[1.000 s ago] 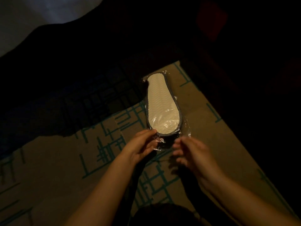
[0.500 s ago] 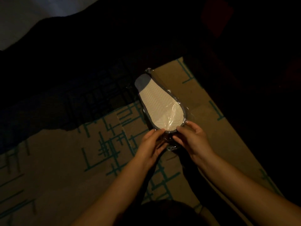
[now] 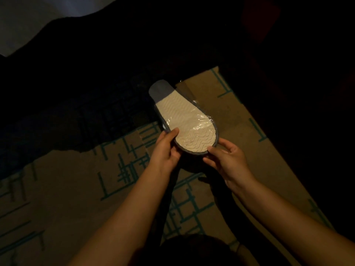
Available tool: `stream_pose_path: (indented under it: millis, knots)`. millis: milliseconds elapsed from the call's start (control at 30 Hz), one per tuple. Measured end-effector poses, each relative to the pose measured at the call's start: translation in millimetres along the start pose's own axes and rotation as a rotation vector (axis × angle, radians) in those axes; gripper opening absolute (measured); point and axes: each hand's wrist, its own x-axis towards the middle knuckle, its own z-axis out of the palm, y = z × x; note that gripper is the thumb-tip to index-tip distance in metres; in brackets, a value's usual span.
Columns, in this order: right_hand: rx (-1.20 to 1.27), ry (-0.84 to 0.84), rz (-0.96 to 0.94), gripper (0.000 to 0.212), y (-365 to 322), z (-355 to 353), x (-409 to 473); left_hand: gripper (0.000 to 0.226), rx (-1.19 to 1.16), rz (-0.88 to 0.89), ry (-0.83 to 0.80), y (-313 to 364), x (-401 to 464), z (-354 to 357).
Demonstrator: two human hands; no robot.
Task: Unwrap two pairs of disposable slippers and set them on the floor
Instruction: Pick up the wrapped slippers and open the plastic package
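A pack of disposable slippers (image 3: 184,120) in clear plastic wrap shows its cream, wavy-patterned sole with a grey edge, tilted toward the upper left. Part of the grey slipper sticks out of the wrap at the far end. My left hand (image 3: 166,150) grips the pack's left edge, thumb on the sole. At the near right end my right hand (image 3: 224,158) pinches the pack's rim. The pack is lifted off the carpet. No second pack is visible.
Below lies a brown carpet (image 3: 76,189) with a teal line pattern. A dark shape (image 3: 96,93) covers the upper left, and the right side is dark. A pale surface (image 3: 28,16) shows at the top left corner.
Both hands closed on the pack and picked it up from the carpet. The pack turned toward the upper left, and the slipper slid partly out of the wrap's far end.
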Motion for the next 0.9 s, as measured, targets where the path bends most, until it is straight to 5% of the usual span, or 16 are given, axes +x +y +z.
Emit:
stream_pose_path:
  millis: [100, 233, 333, 500, 733, 900]
  knots:
    - [-0.026, 0.007, -0.028, 0.038, -4.4, -3.7, 1.7, 0.044, 0.001, 0.008, -0.031, 5.1, 3.9, 3.5]
    - [-0.012, 0.013, -0.055, 0.04, -6.3, -10.5, 4.6, 0.05, 0.09, -0.187, -0.021, 7.5, -1.7, -6.8]
    - [-0.041, 0.008, -0.089, 0.044, -1.3, -9.6, 7.6, 0.031, 0.224, -0.262, -0.026, -9.9, -9.4, -8.5]
    - [-0.059, -0.018, -0.119, 0.041, 3.5, -1.6, 8.0, 0.044, 0.065, -0.185, -0.01, -25.4, -2.1, -0.6]
    - [0.006, 0.007, -0.085, 0.042, 4.3, -11.7, 3.4, 0.019, 0.127, -0.122, -0.001, -10.7, 3.8, 2.9]
    - [0.028, 0.027, -0.097, 0.042, 4.3, -22.4, -1.2, 0.039, 0.163, -0.174, -0.037, -7.0, 3.7, 6.8]
